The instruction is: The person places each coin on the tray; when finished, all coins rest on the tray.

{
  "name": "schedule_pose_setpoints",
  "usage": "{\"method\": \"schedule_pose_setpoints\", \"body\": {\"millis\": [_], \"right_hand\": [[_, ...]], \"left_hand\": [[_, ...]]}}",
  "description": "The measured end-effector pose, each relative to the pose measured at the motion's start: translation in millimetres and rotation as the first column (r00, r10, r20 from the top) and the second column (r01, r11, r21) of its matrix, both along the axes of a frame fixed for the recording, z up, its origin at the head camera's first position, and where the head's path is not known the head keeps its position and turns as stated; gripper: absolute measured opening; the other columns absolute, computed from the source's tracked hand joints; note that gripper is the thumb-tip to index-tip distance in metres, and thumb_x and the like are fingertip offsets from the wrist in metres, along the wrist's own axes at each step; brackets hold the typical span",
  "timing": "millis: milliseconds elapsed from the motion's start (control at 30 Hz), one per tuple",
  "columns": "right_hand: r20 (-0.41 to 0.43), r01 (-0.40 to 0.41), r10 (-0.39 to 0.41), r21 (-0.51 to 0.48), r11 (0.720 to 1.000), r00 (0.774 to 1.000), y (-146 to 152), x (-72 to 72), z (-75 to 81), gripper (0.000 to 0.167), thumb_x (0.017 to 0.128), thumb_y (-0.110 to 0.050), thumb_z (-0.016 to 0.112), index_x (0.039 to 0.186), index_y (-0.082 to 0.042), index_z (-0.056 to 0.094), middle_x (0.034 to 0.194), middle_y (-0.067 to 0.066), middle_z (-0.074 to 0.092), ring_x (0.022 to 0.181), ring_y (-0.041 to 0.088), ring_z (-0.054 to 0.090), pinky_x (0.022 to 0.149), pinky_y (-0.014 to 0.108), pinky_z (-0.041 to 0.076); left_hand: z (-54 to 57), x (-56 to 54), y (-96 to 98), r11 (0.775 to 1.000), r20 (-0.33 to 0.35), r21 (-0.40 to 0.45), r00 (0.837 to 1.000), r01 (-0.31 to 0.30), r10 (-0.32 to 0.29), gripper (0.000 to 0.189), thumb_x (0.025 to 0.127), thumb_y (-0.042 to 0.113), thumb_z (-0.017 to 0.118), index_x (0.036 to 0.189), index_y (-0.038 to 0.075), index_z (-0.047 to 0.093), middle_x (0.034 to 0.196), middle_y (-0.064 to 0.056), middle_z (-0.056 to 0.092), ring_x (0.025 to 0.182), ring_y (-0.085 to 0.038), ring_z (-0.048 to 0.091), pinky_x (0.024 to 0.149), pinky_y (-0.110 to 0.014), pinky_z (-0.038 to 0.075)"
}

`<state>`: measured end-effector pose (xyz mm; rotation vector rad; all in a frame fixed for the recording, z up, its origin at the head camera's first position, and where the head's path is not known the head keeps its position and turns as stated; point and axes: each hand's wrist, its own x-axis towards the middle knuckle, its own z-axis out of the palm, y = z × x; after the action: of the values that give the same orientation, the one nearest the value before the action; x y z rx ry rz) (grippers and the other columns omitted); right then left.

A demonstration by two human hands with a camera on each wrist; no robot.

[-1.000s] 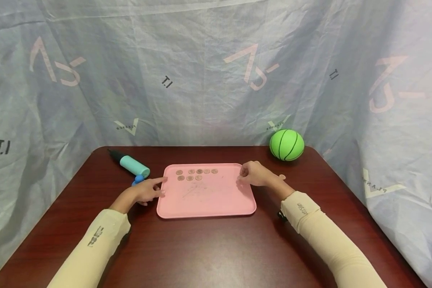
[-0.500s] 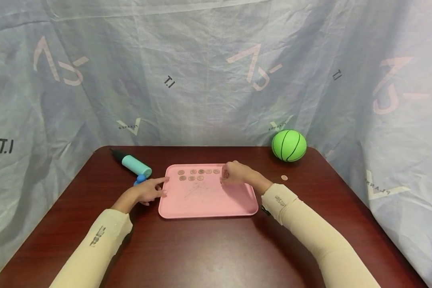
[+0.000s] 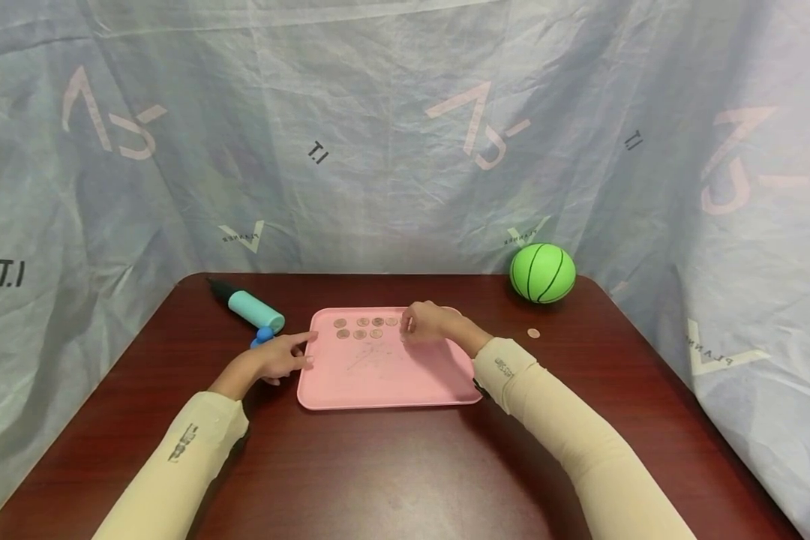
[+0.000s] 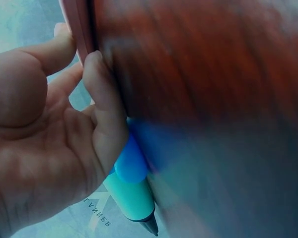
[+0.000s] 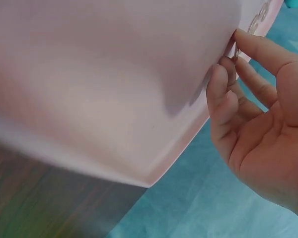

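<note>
A pink tray (image 3: pixel 378 394) lies on the dark wooden table. Along its far left part, several coins (image 3: pixel 377 322) are laid out flat in two rows. My right hand (image 3: pixel 428 322) is low over the tray at the right end of these rows, partly covering the last coin of the far row. In the right wrist view, its thumb and fingertips pinch a coin (image 5: pixel 237 52) held on edge. My left hand (image 3: pixel 278 358) holds the tray's left rim; the left wrist view shows thumb and fingers on either side of the rim (image 4: pixel 79 29).
One coin (image 3: pixel 534 333) lies on the table right of the tray. A green ball (image 3: pixel 543 274) sits at the back right. A turquoise, black-tipped object (image 3: pixel 255 310) lies back left, with a blue rounded object (image 3: pixel 263 335) beside my left hand. A grey cloth (image 3: pixel 378 187) hangs behind.
My right hand has moved left from the tray's right rim to the end of the coin rows. The left hand stays at the left rim. The view has shifted slightly.
</note>
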<state>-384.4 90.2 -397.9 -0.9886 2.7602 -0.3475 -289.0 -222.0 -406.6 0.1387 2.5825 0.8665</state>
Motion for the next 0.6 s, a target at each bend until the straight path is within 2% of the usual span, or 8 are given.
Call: {"method": "schedule_pose_setpoints", "body": {"millis": [233,433,600], "right_hand": [[0.045,0.027,-0.025,-0.049,0.998,0.999,-13.5,0.3,-1.1,0.013,0.083,-0.019,0.078,0.093,-0.013,0.073,0.086,-0.002,0.067,0.079,0.011,0.059,0.074,0.027,0.048],[0.087,0.102,-0.096,-0.064,0.993,0.992,-21.7,-0.8,-3.0,0.014,0.084,-0.021,0.078,0.095,-0.015,0.073,0.09,-0.002,0.067,0.083,0.012,0.06,0.075,0.027,0.048],[0.078,0.114,-0.107,-0.077,0.991,0.991,-22.4,-2.2,-5.5,0.015,0.084,-0.021,0.079,0.095,-0.013,0.073,0.09,-0.002,0.068,0.083,0.012,0.061,0.075,0.027,0.049]], "left_hand": [[-0.8,0.4,-1.0,1.0,0.0,0.003,1.0,0.004,-0.004,0.066,0.098,0.023,0.062,0.156,0.012,0.032,0.109,-0.012,0.052,0.081,-0.023,0.053,0.062,-0.034,0.055],[-1.1,-0.2,-1.1,1.0,-0.005,0.002,1.0,0.002,-0.002,0.067,0.098,0.024,0.063,0.155,0.012,0.032,0.108,-0.012,0.052,0.078,-0.023,0.053,0.061,-0.034,0.054],[-0.5,-0.9,-0.7,1.0,-0.007,0.0,1.0,-0.001,0.001,0.066,0.098,0.024,0.063,0.155,0.013,0.033,0.109,-0.012,0.052,0.079,-0.023,0.053,0.061,-0.034,0.054]]}}
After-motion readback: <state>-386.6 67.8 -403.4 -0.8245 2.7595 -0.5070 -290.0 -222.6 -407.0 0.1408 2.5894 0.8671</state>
